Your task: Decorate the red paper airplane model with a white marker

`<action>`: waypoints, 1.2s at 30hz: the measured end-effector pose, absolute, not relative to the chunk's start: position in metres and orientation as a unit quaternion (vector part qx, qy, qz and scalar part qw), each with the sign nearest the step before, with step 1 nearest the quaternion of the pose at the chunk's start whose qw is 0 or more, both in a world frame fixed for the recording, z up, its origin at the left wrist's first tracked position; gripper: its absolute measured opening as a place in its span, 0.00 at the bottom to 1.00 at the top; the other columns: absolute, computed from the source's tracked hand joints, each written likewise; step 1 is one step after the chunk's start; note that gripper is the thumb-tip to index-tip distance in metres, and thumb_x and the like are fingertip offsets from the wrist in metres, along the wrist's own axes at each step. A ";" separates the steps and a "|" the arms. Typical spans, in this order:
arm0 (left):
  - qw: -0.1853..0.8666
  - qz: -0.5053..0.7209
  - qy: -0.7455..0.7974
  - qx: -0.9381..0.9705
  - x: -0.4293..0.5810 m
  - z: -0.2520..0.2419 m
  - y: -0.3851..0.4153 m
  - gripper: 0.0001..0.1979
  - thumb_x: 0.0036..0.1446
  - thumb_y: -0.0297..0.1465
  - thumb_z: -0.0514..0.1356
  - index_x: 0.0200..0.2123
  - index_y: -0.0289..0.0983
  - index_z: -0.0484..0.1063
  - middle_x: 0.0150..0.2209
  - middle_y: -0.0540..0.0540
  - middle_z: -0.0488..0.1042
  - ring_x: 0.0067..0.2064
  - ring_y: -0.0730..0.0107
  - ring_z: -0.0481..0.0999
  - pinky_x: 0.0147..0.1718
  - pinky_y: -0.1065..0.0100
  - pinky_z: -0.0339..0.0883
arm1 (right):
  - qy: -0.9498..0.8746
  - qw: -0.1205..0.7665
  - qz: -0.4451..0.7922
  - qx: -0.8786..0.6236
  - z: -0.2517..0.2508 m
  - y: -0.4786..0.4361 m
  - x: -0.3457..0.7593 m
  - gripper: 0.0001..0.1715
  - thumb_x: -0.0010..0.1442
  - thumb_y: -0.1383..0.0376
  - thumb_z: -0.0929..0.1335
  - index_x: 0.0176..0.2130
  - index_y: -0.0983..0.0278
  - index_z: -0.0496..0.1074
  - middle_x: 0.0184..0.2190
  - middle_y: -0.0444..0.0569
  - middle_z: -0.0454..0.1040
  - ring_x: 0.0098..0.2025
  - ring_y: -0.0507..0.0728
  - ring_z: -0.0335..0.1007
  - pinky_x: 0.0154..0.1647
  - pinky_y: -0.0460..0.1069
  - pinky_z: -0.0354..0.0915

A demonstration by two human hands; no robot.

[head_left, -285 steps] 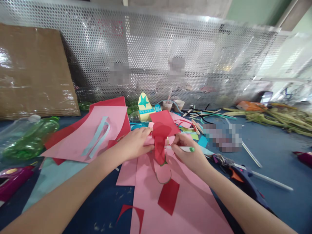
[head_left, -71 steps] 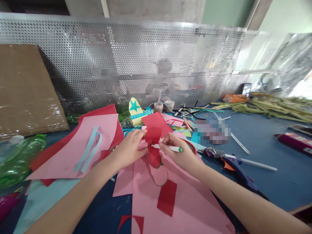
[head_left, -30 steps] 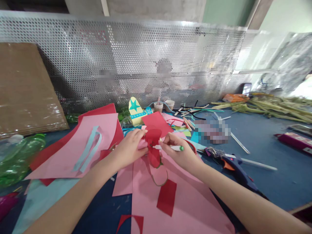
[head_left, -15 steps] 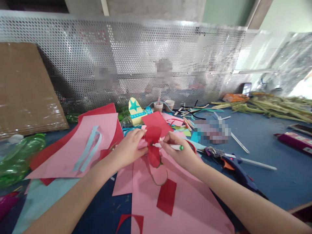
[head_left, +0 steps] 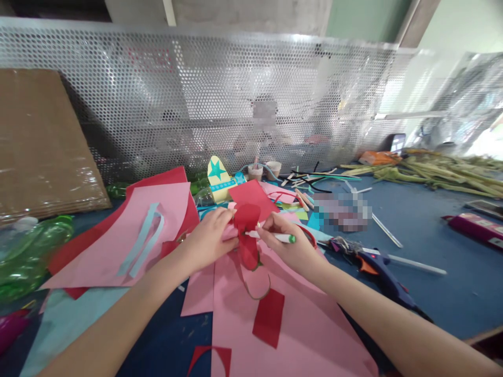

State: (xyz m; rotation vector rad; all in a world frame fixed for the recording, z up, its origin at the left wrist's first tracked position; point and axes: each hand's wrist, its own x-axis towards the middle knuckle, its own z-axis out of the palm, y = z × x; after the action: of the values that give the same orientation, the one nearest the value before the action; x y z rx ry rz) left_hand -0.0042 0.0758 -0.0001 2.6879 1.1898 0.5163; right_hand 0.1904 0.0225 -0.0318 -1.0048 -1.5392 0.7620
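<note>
My left hand [head_left: 210, 236] is closed on the left side of a curled red paper piece [head_left: 247, 233] and pins it against the pink sheets. My right hand [head_left: 288, 245] grips a white marker with a green cap [head_left: 280, 237], its tip touching the red paper. A large pink sheet [head_left: 298, 324] lies under both hands, with a red rectangle [head_left: 269, 318] and a curved strip on it.
Pink and red sheets [head_left: 129, 238] with pale blue strips lie at left, green plastic bottles [head_left: 27, 254] beyond them. A blue glue gun [head_left: 383, 275] lies at right. A yellow star-marked craft [head_left: 220, 180], cups, strips and green stalks [head_left: 440, 173] sit at the back by a perforated metal screen.
The marker tip shifts slightly on the red paper over the last second. Both hands stay in place; the camera view has drifted right since the oldest frame.
</note>
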 end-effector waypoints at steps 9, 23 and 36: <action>0.078 0.173 0.396 0.898 -0.005 0.002 0.076 0.21 0.54 0.30 0.60 0.52 0.38 0.63 0.53 0.41 0.67 0.58 0.52 0.64 0.55 0.50 0.62 | -0.646 0.536 0.318 -0.440 -0.029 0.021 0.190 0.12 0.57 0.66 0.65 0.24 0.61 0.59 0.22 0.39 0.63 0.25 0.49 0.57 0.28 0.46 0.54; 0.073 0.159 0.406 0.897 -0.002 0.006 0.072 0.20 0.53 0.30 0.59 0.50 0.38 0.64 0.54 0.40 0.67 0.58 0.53 0.64 0.55 0.52 0.61 | -0.618 0.560 0.356 -0.420 -0.027 0.014 0.191 0.13 0.59 0.63 0.65 0.25 0.61 0.59 0.20 0.38 0.59 0.22 0.49 0.55 0.25 0.46 0.54; 0.067 0.180 0.385 0.903 -0.007 0.002 0.079 0.21 0.54 0.34 0.57 0.52 0.38 0.63 0.54 0.39 0.67 0.58 0.53 0.65 0.56 0.51 0.61 | -0.586 0.571 0.408 -0.406 -0.033 0.021 0.190 0.11 0.57 0.62 0.65 0.27 0.61 0.58 0.21 0.37 0.59 0.22 0.48 0.52 0.22 0.45 0.52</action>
State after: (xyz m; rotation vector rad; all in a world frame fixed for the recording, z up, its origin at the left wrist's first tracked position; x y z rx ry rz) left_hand -0.0066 0.0786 0.0019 2.7218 1.1613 0.5417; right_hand 0.1898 0.0211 -0.0330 -0.9523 -1.3755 0.9564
